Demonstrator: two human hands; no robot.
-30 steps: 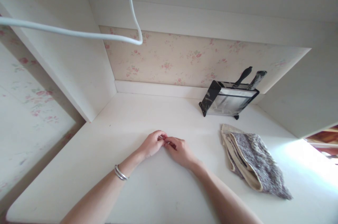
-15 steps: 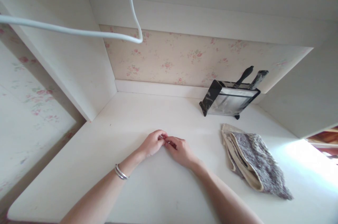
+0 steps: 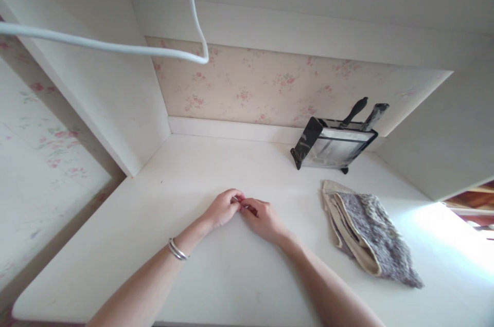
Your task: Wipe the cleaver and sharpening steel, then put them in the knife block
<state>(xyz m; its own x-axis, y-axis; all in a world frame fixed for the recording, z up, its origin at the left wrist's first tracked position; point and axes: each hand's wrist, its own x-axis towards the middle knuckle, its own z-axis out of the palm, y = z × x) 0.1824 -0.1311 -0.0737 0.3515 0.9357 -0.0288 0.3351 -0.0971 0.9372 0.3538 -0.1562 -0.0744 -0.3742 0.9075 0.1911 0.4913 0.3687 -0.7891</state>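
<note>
Over the middle of the white desk top [image 3: 200, 162], my left hand [image 3: 224, 209] and my right hand [image 3: 263, 220] meet at the fingertips. Both are closed in a pinch, thumb against fingers. Whatever lies between the fingertips, if anything, is too small or too hidden to make out. A pair of silver bangles [image 3: 177, 250] circles my left wrist. To the right of my right hand, apart from it, lies a folded grey and beige cloth [image 3: 378, 239].
A black-framed knife block [image 3: 335, 144] with clear sides stands at the back right, two dark handles sticking up. A white cable [image 3: 116, 48] hangs across the upper left. White panels [image 3: 116, 75] enclose the desk at both sides, with floral wallpaper [image 3: 247, 85] behind.
My hands hold the same pinch in the same place. The view has shifted very slightly, so the cloth and knife block appear a little further left.
</note>
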